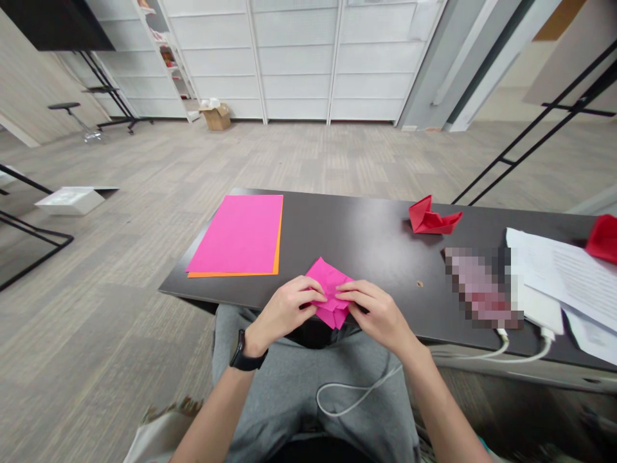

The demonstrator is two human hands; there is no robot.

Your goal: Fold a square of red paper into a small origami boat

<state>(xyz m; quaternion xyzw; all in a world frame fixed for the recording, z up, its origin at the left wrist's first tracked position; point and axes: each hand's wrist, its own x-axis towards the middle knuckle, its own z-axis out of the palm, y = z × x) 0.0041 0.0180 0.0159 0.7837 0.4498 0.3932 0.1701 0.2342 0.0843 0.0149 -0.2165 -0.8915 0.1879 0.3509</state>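
A small folded sheet of pink paper (330,276) is held between my two hands at the front edge of the dark table. My left hand (293,302) pinches its left side, thumb and fingers closed on the folds. On the right side, my right hand (373,310) grips it in the same way, fingertips near the middle. Creases and layered flaps show on the paper, and its lower tip hangs past the table edge above my lap. The fingertips hide parts of the folds.
Flat pink sheets (236,235) lie over orange paper (277,262) on the left of the table (332,222). A red folded paper boat (434,220) stands at back right. Near the right end are a blurred-out phone-like object (482,289), printed papers (569,276) and white cables (482,355).
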